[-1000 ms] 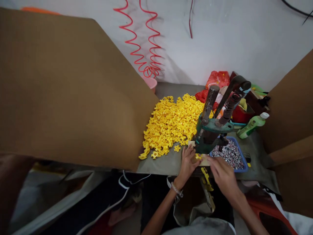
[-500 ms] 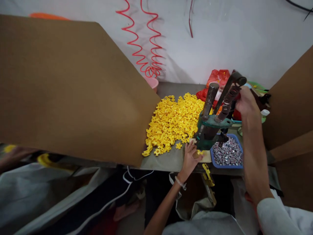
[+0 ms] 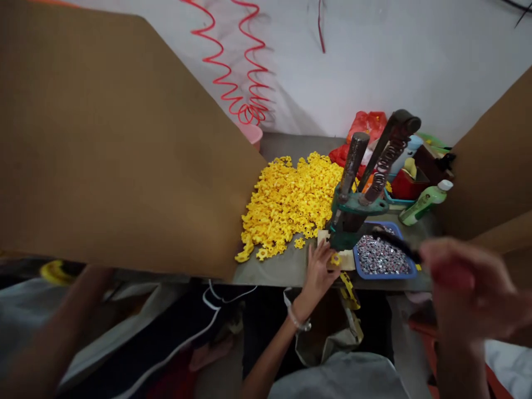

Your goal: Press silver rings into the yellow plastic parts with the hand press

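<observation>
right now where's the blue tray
In the head view, the blue tray sits right of centre on the bench, just right of the green press, below the green bottle.

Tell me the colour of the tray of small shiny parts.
The tray is blue; it shows best in the head view.

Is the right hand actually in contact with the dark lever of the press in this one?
Touching. The head view shows the right hand, though blurred, meeting the outer end of the dark lever, with no gap between them.
</observation>
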A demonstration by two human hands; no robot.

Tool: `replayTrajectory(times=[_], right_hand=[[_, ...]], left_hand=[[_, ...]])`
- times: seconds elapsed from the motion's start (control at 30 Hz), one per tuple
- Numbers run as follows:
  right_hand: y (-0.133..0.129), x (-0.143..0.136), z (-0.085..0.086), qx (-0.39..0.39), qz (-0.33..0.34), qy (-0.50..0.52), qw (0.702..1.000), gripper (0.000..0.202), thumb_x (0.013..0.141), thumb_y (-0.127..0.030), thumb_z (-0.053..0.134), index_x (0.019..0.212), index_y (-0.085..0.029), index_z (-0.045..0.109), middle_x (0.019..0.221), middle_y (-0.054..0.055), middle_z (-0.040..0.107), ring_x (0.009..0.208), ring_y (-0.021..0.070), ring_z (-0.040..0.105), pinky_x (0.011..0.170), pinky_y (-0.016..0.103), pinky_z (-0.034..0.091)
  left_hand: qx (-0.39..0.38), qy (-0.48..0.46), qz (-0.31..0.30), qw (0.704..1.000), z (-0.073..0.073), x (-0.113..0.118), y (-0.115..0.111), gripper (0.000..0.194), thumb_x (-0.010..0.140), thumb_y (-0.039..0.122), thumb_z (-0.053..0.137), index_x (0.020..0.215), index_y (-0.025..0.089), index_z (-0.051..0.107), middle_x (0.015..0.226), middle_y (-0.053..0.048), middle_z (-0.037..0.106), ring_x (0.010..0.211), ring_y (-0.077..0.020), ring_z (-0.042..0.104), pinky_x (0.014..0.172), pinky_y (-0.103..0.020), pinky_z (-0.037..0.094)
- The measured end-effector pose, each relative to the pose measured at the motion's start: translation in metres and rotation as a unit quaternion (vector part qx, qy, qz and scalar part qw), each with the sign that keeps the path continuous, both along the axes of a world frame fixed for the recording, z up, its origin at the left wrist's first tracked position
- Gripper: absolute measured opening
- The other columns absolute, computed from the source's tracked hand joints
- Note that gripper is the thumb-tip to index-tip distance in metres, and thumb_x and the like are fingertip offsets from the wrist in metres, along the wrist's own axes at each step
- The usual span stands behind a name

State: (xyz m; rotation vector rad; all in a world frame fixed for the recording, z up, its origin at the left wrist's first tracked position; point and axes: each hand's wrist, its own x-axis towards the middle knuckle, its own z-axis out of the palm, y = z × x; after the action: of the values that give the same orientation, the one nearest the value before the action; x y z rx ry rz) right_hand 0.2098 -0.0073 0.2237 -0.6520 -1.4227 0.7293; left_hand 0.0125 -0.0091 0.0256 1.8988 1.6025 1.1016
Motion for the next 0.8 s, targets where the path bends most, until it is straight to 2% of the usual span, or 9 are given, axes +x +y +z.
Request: replayTrajectory(times=[0.07,0.13,0.23,0.3,0.4,0.47,0.57,0.7,0.8], right_hand=[[0.041,0.001,0.008,-0.006,-0.068,0.001,0.998,0.032,0.088,-0.038,0.051,0.117,-0.027,0.059,0.111,0.005,0.063,0.099,0.0185,0.062,0.087,0.039,0.048],[0.076,0.006,-0.01,-0.054,-0.116,-0.106,0.986,0.036,0.088,-0.037,0.049,0.121,-0.022,0.056,0.119,0.009,0.06,0.101,0.0186,0.06,0.09,0.039,0.047],[0.101,0.014,-0.079,-0.142,-0.132,-0.371,0.908,0.025,0.083,-0.031,0.052,0.097,-0.014,0.064,0.093,0.011,0.067,0.084,0.0192,0.062,0.079,0.034,0.048],[0.1,0.015,-0.13,-0.152,-0.107,-0.464,0.866,0.016,0.079,-0.026,0.056,0.085,-0.014,0.064,0.084,0.011,0.066,0.079,0.0202,0.061,0.074,0.031,0.047],[0.09,0.014,-0.175,-0.113,-0.106,-0.49,0.858,0.012,0.08,-0.021,0.054,0.078,-0.014,0.062,0.083,0.011,0.065,0.078,0.0205,0.059,0.073,0.031,0.045],[0.088,0.016,-0.182,-0.09,-0.112,-0.496,0.856,0.017,0.084,-0.02,0.048,0.074,-0.014,0.061,0.08,0.009,0.063,0.075,0.0191,0.058,0.073,0.03,0.044],[0.087,0.022,-0.176,-0.083,-0.125,-0.494,0.856,0.022,0.087,-0.021,0.045,0.076,-0.014,0.062,0.08,0.008,0.063,0.077,0.0188,0.058,0.075,0.03,0.044],[0.067,0.012,-0.169,-0.044,-0.156,-0.478,0.863,0.023,0.09,-0.028,0.047,0.088,-0.014,0.065,0.088,0.009,0.063,0.084,0.0199,0.057,0.077,0.032,0.045],[0.04,-0.01,-0.172,0.036,-0.104,-0.475,0.873,0.02,0.092,-0.024,0.047,0.092,-0.017,0.066,0.088,0.007,0.061,0.085,0.0172,0.056,0.076,0.03,0.047]], left_hand=[[-0.021,0.003,-0.037,0.999,0.005,-0.012,-0.009,0.054,0.075,0.03,0.069,0.125,0.021,0.052,0.134,-0.012,0.053,0.135,-0.0328,0.036,0.112,-0.061,0.02],[-0.022,-0.007,0.016,1.0,0.007,-0.03,-0.008,0.056,0.08,0.028,0.063,0.133,0.021,0.045,0.136,-0.013,0.05,0.131,-0.0298,0.041,0.109,-0.054,0.03],[-0.017,0.008,0.143,0.99,0.004,-0.058,0.006,0.039,0.085,0.017,0.052,0.125,0.02,0.053,0.125,-0.012,0.056,0.119,-0.0272,0.05,0.104,-0.049,0.036],[-0.027,0.018,0.155,0.987,-0.001,-0.073,0.017,0.033,0.081,0.013,0.057,0.113,0.019,0.06,0.113,-0.01,0.062,0.111,-0.0279,0.055,0.099,-0.048,0.041],[-0.032,0.0,0.147,0.989,-0.008,-0.081,0.026,0.027,0.078,0.013,0.061,0.104,0.019,0.063,0.102,-0.007,0.065,0.101,-0.025,0.061,0.092,-0.042,0.047],[-0.027,-0.02,0.161,0.986,-0.009,-0.076,0.025,0.028,0.08,0.017,0.062,0.107,0.02,0.06,0.106,-0.007,0.064,0.1,-0.0232,0.062,0.089,-0.04,0.05],[0.005,-0.087,0.172,0.981,-0.004,-0.058,0.019,0.031,0.082,0.026,0.063,0.112,0.021,0.057,0.113,-0.008,0.063,0.104,-0.0217,0.062,0.087,-0.037,0.053],[0.043,-0.119,0.09,0.988,-0.002,-0.027,0.012,0.021,0.088,0.028,0.054,0.107,0.023,0.063,0.114,-0.005,0.067,0.113,-0.021,0.06,0.1,-0.039,0.048],[0.055,-0.101,0.051,0.992,-0.01,-0.013,0.01,0.022,0.092,0.025,0.048,0.106,0.021,0.065,0.114,-0.006,0.068,0.111,-0.0199,0.062,0.099,-0.038,0.049]])
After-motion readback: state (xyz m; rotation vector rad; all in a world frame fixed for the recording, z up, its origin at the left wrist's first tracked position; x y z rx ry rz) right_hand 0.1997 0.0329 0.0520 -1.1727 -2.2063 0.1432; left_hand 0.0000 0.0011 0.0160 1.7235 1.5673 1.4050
